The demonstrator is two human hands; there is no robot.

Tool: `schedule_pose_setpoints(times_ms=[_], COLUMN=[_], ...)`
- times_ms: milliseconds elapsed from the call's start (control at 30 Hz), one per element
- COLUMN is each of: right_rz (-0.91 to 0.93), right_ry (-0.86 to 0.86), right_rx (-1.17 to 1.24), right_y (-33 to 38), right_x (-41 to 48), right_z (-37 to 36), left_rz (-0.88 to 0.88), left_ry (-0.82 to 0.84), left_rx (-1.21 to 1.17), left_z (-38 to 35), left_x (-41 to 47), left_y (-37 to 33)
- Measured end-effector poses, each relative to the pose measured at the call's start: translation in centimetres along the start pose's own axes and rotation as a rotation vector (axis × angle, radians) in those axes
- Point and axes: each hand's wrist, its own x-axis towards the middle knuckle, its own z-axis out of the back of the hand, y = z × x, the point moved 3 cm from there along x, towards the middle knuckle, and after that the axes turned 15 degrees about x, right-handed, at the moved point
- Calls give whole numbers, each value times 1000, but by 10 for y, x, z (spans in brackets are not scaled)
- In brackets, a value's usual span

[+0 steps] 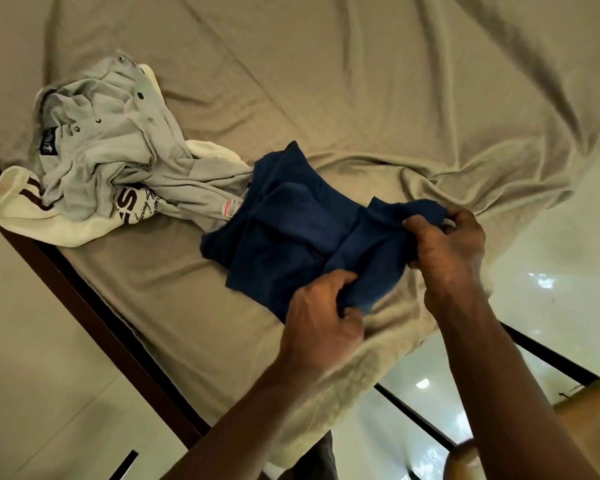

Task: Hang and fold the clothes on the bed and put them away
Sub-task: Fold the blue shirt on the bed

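Navy garment [284,237] on bed [361,81] | left hand [323,317], right hand [451,244] gripping | grey jacket [118,143] touching

The grey shirt [118,143] hides most of the white shirt [49,223]. The tag [230,210], maybe a wash label, is too tiny to read. The blue cloth [291,230] hides parts of the left hand [319,317] and right hand [447,244].

A home bedroom: a rumpled tan sheet [343,81] is covering a dark-framed bed [84,292], loose clothes [118,143] are lying on it.
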Motion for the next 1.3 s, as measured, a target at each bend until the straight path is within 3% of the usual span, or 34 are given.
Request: schedule_pose_setpoints(times_ms=[67, 267, 333, 400, 467, 533, 600, 633, 700, 767, 867, 1000, 1067, 1133, 1300], right_rz=[39, 192, 158, -23, -275, -445, -516, -507, -411, -186, 316, 962, 1219, 1359, 1273], right_ry=[47, 305, 201, 73, 74, 140, 148, 129, 95, 88, 125, 189, 248, 304, 608], right_rx=[-14, -57, -114, -126, 6, 221, 383, 424, 474, 457, 165, -344, -582, -796, -1159], right_y=[13, 18, 4, -20, -46, -65, -73, -75, -68, -46, 3, 19, -4, -45, -160], right_x=[4, -2, 2, 5, -5, -18, -29, -33, -39, -47, -81, -131, -146, -152, -153], right_z=[-26, -117, -120, -114, -110, -114, -116, -118, -122, -122, -114, -101, -99, -96, -87], left_rz=[84, 285, 371, 435, 394, 226, 96, 36, -20, 129, 373, 541, 561, 574, 626], left_ry=[-72, -231, -229, -219, -280, -421, -511, -512, -423, -209, 116, 280, 265, 275, 194], left_rx=[-53, 79, 108, 74, 112, 355, 570, 567, 347, -104, -697, -1174, -1279, -1314, -802], left_z=[25, 95, 105, 107, 106, 101, 93, 92, 88, 92, 109, 136, 143, 140, 108], left_x=[16, 81, 98, 106, 100, 84, 64, 56, 44, 40, 32, 24, 23, 24, 20], left_y=[6, 55, 79, 97, 101, 94, 82, 78, 76, 76, 63, 72, 86, 102, 145])
